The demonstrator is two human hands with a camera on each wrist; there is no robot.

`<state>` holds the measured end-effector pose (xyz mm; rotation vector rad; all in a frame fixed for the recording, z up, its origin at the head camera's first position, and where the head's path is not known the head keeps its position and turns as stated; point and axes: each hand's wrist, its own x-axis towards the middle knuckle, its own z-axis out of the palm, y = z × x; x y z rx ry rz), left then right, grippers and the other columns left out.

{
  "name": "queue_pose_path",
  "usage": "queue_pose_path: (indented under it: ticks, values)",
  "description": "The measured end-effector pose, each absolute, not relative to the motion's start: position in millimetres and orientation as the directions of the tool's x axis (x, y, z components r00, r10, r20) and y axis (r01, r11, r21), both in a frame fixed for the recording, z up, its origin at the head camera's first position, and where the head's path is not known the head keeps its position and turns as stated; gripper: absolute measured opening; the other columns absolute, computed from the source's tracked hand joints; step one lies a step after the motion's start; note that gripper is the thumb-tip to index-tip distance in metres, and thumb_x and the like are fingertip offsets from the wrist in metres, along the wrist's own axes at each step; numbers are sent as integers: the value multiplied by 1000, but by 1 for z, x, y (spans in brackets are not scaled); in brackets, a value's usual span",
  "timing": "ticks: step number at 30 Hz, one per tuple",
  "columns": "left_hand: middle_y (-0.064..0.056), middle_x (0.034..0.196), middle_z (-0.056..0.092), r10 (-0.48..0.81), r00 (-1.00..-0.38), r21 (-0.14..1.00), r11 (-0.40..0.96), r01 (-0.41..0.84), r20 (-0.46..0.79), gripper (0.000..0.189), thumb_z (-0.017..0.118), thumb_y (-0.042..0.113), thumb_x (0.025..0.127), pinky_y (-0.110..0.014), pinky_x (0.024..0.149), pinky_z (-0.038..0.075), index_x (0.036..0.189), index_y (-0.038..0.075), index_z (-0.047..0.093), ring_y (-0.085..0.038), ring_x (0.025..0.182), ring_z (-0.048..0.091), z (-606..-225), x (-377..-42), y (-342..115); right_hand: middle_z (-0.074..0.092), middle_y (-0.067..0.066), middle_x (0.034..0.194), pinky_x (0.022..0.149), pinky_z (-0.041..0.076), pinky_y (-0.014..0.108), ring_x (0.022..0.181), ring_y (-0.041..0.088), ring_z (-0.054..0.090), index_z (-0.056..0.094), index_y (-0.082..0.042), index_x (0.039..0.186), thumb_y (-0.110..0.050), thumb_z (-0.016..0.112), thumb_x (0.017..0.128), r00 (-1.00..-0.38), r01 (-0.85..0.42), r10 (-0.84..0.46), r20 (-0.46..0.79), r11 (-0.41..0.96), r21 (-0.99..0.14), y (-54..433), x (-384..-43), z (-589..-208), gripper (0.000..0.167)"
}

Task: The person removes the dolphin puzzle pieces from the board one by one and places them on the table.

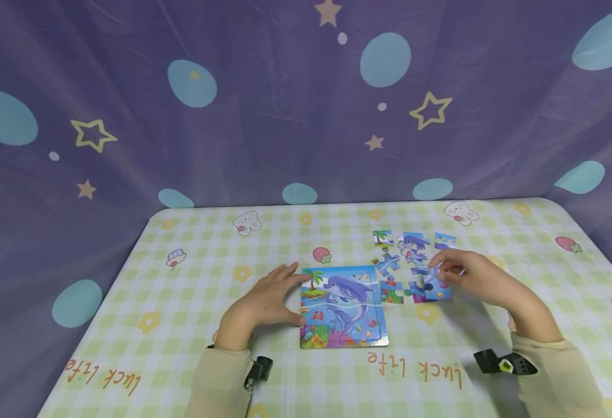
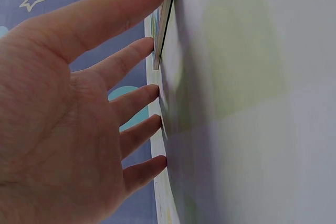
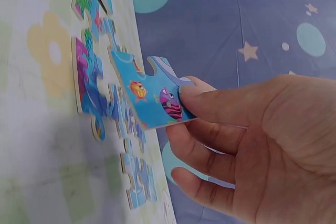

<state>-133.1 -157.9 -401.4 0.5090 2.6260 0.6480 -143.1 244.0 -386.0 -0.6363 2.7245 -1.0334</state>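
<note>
My left hand (image 1: 268, 297) rests at the left side of a dolphin picture board (image 1: 345, 337), its fingers spread. In the left wrist view the thumb (image 2: 121, 11) and index fingertip touch the board's edge, and the other fingertips reach the tablecloth. With my right hand (image 1: 480, 280) I pinch a jigsaw piece (image 3: 149, 95) between thumb and fingers; it is blue, with a yellow fish and a striped purple fish. That piece is tilted and held above the table, over the right side of several loose pieces.
Loose jigsaw pieces lie right of the board: a palm tree piece (image 1: 382, 237), a dolphin head piece (image 1: 415, 242), a coral piece (image 1: 391, 292) and others. A green checked tablecloth (image 1: 180, 313) covers the table, and a purple patterned curtain (image 1: 264, 128) hangs behind it.
</note>
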Motion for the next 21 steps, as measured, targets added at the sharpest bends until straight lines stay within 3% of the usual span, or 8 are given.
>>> queue_pose_path:
  ticks: [10,21]
  values:
    - [-7,163,21,418,-862,498,834,238,-288,84,87,27,75,-55,119,15,149,21,46,-32,150,13,-400,-132,-157,69,4,91,67,53,27,82,15,64,66,-1,106,3,63,93,-914,-288,-406,-16,675,-679,260,-148,-392,14]
    - [-7,163,22,417,-862,498,834,237,-287,85,87,27,74,-55,119,15,149,21,47,-33,150,13,-400,-132,-157,68,4,87,65,54,28,72,11,64,63,4,109,2,59,96,-902,-217,-418,-111,660,-719,276,-150,-399,14]
